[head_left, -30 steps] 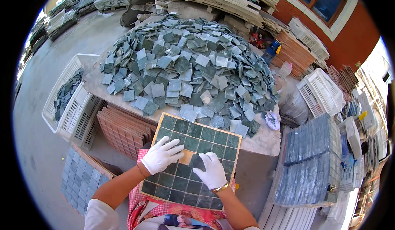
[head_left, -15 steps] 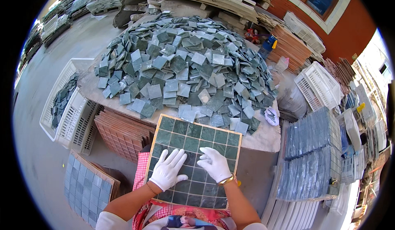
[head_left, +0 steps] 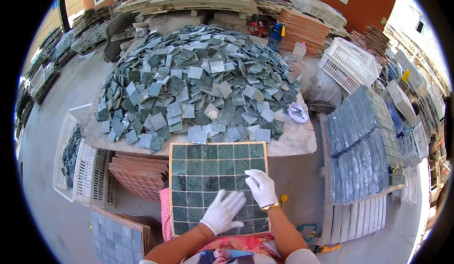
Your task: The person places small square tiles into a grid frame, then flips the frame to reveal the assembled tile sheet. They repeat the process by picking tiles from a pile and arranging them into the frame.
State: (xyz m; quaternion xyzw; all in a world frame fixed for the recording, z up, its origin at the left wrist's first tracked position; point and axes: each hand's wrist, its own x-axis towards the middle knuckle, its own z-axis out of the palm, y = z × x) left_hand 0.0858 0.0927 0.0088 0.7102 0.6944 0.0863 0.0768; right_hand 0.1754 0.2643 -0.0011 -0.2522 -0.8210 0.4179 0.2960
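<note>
In front of me, a wooden-edged frame (head_left: pixel 266 157) leans over my lap, filled with rows of square dark green stone tiles (head_left: pixel 210 168). Flat over the lower rows lies my left hand (head_left: pixel 224 212), white-gloved, its fingers stretched out and slightly blurred. My right hand (head_left: pixel 261 189), gloved too, is at the frame's right side with its fingers bent toward the thumb. What those fingers hold, if anything, cannot be made out. Just past the frame's far edge, a large heap of loose stone tiles (head_left: pixel 189 89) covers the worktable (head_left: pixel 295 143).
A small round white-and-purple container (head_left: pixel 297 113) sits at the table's right corner. Plastic-wrapped tile stacks (head_left: pixel 359 146) stand on the right. On the left are white crates (head_left: pixel 90 174), brown stacked panels (head_left: pixel 135 174) and a grey tiled panel (head_left: pixel 116 235). A blue bottle (head_left: pixel 275 37) stands behind the heap.
The view has turned, so the frame now appears straighter and lower. My left hand has slid toward the frame's near right part, closer to my right hand, which stays at the right side.
</note>
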